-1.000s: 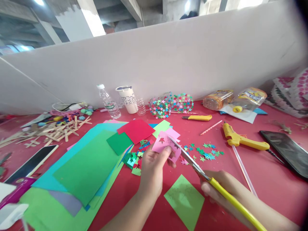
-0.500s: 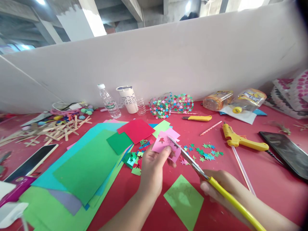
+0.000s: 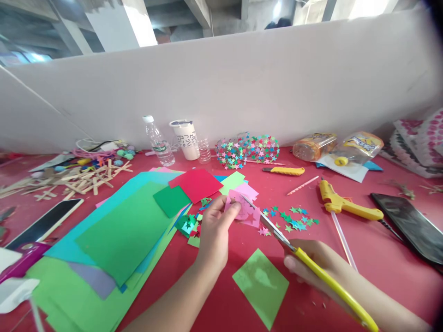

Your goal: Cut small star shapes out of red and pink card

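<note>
My left hand (image 3: 218, 221) pinches a small pink sheet of paper (image 3: 249, 213) with star-shaped holes in it. In my right hand (image 3: 308, 267) is a pair of yellow-handled scissors (image 3: 325, 274), its blades pointing up and left against the pink paper. Some of the fingers in the handles are hidden. Below the hands lies a green paper square (image 3: 261, 286) with faint marks on it. Beyond the scissors, small cut-out paper stars (image 3: 296, 221) are scattered on the red table. Cut paper scraps (image 3: 188, 226) lie left of my left hand.
Stacked coloured paper (image 3: 121, 235) covers the left side, near wooden sticks (image 3: 93, 180) and a phone (image 3: 44, 223). At the back stand a water bottle (image 3: 159, 143), a cup (image 3: 187, 140) and star-covered bottles (image 3: 231, 152). A utility knife (image 3: 285, 171) and a yellow glue gun (image 3: 346, 201) lie right.
The pink paper has turned in my left hand, and the thumb now sits at its left part. Both hands have shifted slightly left in view; the scissors remain beside the paper.
</note>
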`<act>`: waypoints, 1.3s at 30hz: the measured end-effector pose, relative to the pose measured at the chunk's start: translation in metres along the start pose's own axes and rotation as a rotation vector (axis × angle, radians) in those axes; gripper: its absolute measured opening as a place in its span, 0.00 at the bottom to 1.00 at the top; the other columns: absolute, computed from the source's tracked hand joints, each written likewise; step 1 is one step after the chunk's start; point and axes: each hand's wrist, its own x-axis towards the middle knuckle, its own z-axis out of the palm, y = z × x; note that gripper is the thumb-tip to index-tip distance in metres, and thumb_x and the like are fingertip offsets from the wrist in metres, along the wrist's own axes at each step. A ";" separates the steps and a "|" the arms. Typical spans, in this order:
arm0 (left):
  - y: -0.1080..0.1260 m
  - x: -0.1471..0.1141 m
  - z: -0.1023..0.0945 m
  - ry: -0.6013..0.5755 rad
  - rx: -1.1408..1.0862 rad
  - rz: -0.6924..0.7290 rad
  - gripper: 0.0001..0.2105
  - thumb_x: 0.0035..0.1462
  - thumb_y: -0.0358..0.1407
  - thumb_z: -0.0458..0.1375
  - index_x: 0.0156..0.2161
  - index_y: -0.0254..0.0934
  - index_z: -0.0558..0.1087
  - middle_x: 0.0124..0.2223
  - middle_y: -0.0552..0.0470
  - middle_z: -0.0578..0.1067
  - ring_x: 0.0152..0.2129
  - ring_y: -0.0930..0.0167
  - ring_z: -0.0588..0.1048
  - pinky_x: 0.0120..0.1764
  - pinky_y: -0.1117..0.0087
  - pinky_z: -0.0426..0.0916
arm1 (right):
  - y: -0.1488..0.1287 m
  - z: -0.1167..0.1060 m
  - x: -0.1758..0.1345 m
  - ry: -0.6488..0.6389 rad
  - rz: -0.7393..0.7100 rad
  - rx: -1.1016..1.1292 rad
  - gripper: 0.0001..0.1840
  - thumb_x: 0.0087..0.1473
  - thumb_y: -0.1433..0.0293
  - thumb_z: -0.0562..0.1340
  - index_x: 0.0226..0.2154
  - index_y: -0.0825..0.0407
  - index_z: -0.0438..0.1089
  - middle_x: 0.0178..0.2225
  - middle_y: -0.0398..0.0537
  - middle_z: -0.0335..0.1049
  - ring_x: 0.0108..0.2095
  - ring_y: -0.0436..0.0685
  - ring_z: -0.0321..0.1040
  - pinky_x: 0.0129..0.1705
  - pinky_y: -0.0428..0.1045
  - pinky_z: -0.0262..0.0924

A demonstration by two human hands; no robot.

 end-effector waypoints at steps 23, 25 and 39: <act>-0.001 -0.008 0.012 -0.083 -0.147 -0.107 0.05 0.51 0.35 0.68 0.33 0.37 0.80 0.33 0.50 0.82 0.28 0.72 0.78 0.29 0.75 0.68 | -0.010 0.014 -0.019 0.129 0.111 0.158 0.40 0.48 0.29 0.52 0.27 0.51 0.65 0.21 0.38 0.64 0.14 0.46 0.51 0.22 0.47 0.56; -0.001 -0.009 0.012 -0.086 -0.157 -0.100 0.04 0.51 0.34 0.68 0.32 0.37 0.80 0.32 0.51 0.82 0.28 0.72 0.78 0.29 0.75 0.68 | -0.012 0.013 -0.018 0.092 0.100 0.144 0.40 0.47 0.28 0.52 0.25 0.50 0.62 0.21 0.39 0.64 0.13 0.45 0.49 0.18 0.46 0.48; -0.002 -0.008 0.011 -0.076 -0.122 -0.090 0.05 0.50 0.35 0.67 0.32 0.37 0.78 0.30 0.51 0.81 0.28 0.69 0.79 0.32 0.72 0.70 | -0.013 0.010 -0.015 0.072 0.105 0.079 0.37 0.50 0.30 0.51 0.24 0.48 0.57 0.18 0.35 0.57 0.13 0.44 0.47 0.15 0.44 0.41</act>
